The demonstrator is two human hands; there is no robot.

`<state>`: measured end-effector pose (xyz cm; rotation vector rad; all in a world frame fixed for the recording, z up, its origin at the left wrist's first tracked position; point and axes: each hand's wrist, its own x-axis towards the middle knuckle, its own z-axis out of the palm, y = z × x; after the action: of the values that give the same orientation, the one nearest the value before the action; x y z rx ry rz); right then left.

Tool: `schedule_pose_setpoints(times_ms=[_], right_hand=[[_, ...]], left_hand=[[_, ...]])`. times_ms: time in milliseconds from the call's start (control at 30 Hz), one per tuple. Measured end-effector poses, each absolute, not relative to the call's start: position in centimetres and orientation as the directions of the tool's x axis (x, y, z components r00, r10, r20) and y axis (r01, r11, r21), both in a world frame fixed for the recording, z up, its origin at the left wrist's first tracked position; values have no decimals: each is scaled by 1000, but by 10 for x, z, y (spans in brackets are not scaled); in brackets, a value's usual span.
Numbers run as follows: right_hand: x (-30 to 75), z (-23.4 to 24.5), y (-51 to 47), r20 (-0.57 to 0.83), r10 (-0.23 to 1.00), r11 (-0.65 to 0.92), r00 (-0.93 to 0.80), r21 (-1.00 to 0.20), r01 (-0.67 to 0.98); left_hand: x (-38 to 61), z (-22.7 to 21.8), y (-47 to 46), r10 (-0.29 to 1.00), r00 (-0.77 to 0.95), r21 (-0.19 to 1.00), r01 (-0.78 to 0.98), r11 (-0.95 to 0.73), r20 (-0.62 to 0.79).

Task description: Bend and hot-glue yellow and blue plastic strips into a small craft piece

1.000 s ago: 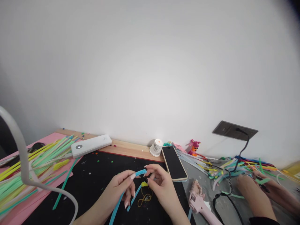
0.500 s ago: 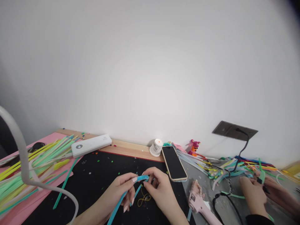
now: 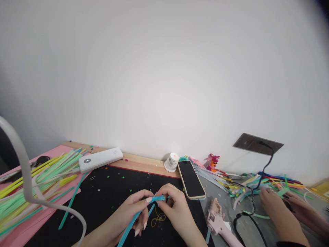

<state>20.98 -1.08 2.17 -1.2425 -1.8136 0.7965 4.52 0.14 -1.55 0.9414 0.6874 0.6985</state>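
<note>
Over the black mat, both of my hands work close together on blue pipe cleaners. My left hand pinches a blue pipe cleaner between thumb and forefinger; its long tail runs down to the bottom edge. Fingers curled, my right hand grips near the far end of the same strand. A second blue length slants down between the hands. What sits under the right fingertips is partly hidden. A thin yellow looped cord lies on the mat just below.
Pipe cleaners cover pink paper at left, near a white power bank. Behind are a paper cup and a phone. At right lie a pink glue gun, a black cable and another person's hands.
The blue strand's end has shifted slightly right and down between my fingers. My hands stay nearly in place. The other person's hands have moved toward the pile at the back.
</note>
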Motion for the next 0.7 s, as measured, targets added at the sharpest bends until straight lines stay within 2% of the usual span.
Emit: schedule_pose_setpoints(times_ms=[700], right_hand=[[210,17,-12,311,920,392,-240,-754,527]], left_hand=[[48,-25,6,802,559,876,-255,409,-212]])
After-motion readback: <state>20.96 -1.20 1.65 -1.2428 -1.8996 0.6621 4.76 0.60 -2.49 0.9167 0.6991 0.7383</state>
